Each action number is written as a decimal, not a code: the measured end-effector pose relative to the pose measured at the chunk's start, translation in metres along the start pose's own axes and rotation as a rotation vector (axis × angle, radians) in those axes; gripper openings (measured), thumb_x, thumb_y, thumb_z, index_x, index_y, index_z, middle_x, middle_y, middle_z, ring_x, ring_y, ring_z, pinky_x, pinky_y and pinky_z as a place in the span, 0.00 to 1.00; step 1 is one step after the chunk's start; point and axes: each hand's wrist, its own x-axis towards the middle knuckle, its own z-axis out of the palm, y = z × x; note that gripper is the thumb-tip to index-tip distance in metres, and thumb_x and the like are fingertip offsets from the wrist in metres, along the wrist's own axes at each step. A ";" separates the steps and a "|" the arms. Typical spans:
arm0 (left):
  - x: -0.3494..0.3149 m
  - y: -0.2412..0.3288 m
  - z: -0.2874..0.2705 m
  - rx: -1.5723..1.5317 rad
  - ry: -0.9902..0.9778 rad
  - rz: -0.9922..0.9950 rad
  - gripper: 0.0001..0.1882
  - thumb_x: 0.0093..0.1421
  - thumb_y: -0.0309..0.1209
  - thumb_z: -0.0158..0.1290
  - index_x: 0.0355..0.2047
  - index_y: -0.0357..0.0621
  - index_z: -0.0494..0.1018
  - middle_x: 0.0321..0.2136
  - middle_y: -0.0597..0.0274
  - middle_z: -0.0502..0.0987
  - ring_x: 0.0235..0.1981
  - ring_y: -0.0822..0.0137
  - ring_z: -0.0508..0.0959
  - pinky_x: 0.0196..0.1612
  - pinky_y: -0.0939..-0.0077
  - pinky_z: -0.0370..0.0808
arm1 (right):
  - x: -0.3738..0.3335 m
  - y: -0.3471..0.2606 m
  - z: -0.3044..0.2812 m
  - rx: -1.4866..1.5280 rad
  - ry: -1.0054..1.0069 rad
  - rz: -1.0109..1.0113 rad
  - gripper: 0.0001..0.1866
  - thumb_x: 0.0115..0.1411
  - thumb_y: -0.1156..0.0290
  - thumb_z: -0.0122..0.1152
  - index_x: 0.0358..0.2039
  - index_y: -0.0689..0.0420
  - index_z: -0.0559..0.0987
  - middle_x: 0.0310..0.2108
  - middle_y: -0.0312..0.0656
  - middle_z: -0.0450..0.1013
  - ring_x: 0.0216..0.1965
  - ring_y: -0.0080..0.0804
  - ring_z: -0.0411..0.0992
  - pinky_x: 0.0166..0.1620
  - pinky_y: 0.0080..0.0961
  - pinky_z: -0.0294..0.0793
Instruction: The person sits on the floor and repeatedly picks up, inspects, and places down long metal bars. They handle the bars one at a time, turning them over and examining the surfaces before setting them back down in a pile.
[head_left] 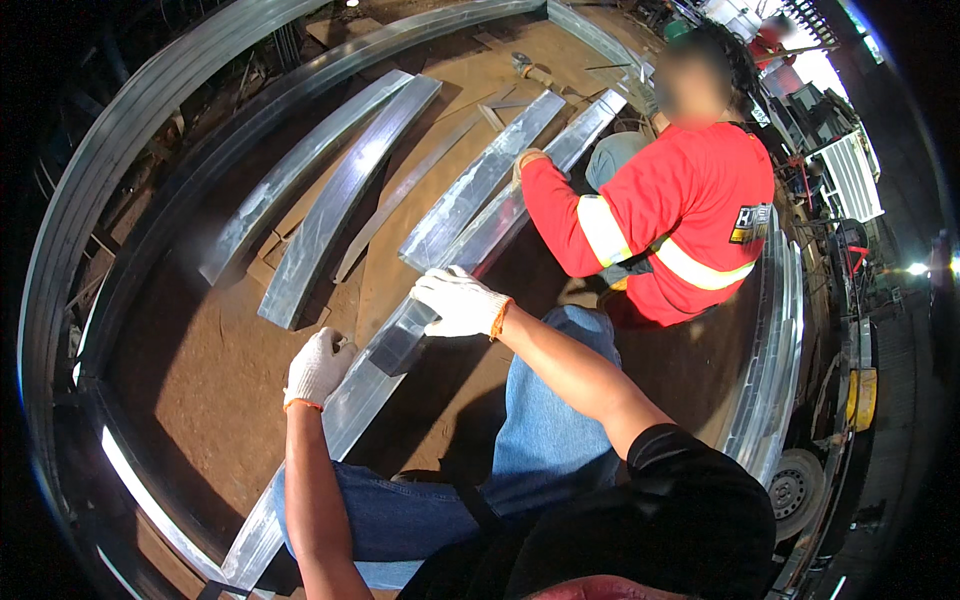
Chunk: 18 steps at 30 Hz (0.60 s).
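A long silvery metal beam (350,412) runs diagonally from beside my left leg toward the co-worker. My right hand (462,303), in a white knitted glove, lies across this beam with its fingers bent over the edge. My left hand (318,368), gloved the same way, is closed beside the beam's left side. Its curled fingers hide whatever may be in them. A dark rectangular patch (392,348) shows on the beam between my hands. Farther up, a co-worker's gloved hand (528,160) rests on metal in line with my beam.
The co-worker in a red jacket (690,200) crouches at the right. Two loose metal beams (345,205) and a shorter piece (485,175) lie on the brown floor. A metal frame (110,290) curves around the left. An angle grinder-like tool (530,70) lies beyond. Stacked metal lengths (770,370) stand at right.
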 end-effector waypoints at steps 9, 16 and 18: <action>0.006 0.006 -0.001 0.010 0.025 0.018 0.23 0.60 0.48 0.57 0.44 0.41 0.80 0.44 0.43 0.83 0.49 0.44 0.83 0.53 0.54 0.78 | 0.005 0.009 0.002 0.015 0.003 0.006 0.32 0.56 0.53 0.71 0.58 0.55 0.75 0.59 0.46 0.72 0.65 0.47 0.66 0.66 0.50 0.65; 0.006 0.010 -0.001 -0.005 0.012 0.030 0.25 0.60 0.50 0.58 0.46 0.40 0.80 0.45 0.43 0.83 0.49 0.44 0.82 0.53 0.54 0.78 | 0.005 0.012 0.000 0.030 -0.014 0.015 0.30 0.57 0.57 0.71 0.58 0.54 0.76 0.58 0.46 0.73 0.64 0.47 0.67 0.67 0.48 0.66; 0.004 0.011 -0.003 0.020 -0.011 0.016 0.26 0.60 0.51 0.58 0.46 0.40 0.79 0.46 0.43 0.83 0.50 0.44 0.82 0.54 0.54 0.78 | 0.008 0.007 -0.004 0.034 -0.032 0.016 0.30 0.57 0.58 0.70 0.58 0.54 0.76 0.58 0.45 0.73 0.64 0.47 0.67 0.67 0.48 0.66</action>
